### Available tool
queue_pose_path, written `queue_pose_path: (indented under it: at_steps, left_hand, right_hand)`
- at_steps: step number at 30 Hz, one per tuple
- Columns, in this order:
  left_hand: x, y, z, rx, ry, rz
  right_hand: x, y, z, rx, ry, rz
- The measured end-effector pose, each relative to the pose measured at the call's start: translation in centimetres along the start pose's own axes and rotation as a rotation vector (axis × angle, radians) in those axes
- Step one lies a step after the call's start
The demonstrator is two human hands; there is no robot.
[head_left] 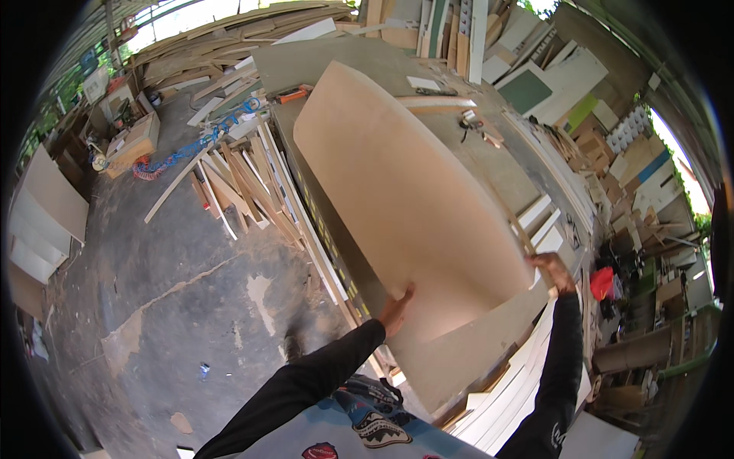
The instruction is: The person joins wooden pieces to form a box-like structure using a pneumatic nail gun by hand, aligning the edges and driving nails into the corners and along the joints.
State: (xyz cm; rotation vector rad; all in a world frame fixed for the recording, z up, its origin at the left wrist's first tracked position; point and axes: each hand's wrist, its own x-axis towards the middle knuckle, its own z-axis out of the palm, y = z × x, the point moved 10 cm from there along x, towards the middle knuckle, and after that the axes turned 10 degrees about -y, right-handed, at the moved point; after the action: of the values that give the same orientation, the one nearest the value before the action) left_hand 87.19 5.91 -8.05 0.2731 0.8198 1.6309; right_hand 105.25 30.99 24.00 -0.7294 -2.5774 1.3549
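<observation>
A large, thin tan wood sheet (390, 176) bows upward along its length, tilted over a wide workbench (451, 367). At its near left edge my left hand (396, 312) is closed, thumb on the upper face and the other fingers out of sight beneath. My right hand (556, 271) grips the sheet's right edge near the close corner, fingers bent around it. A narrow wood strip (514, 222) runs alongside that edge, just beyond my right hand. White strips (539, 222) lie on the bench beside it.
Wood offcuts (245, 183) lean and lie along the bench's left side. A blue coiled hose (206, 138) crosses the concrete floor (183, 306). An orange tool (294, 93) rests at the far left of the bench. Stacked boards (535, 84) stand at the back right, with a red bag (602, 283) nearer.
</observation>
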Motion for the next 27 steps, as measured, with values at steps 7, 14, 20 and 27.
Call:
queue_pose_path:
  at_steps: [7, 14, 20, 27]
  left_hand:
    - [-0.4, -3.0, -3.2, 0.225, 0.111, -0.194]
    - [-2.7, 2.9, -4.8, 1.257, 0.48, 0.137]
    - [-3.9, 2.9, -5.4, 1.15, 0.481, 0.221]
    - [-2.9, 3.3, -6.4, 1.143, 0.273, 0.148]
  right_hand:
    - [-3.0, 1.1, 2.8, -0.086, 0.142, 0.352]
    - [-4.0, -3.8, 5.2, -0.276, 0.252, 0.118]
    - [-5.9, -6.5, 7.0, -0.282, 0.268, -0.023]
    - [-6.1, -10.1, 6.9, -0.404, 0.335, -0.264]
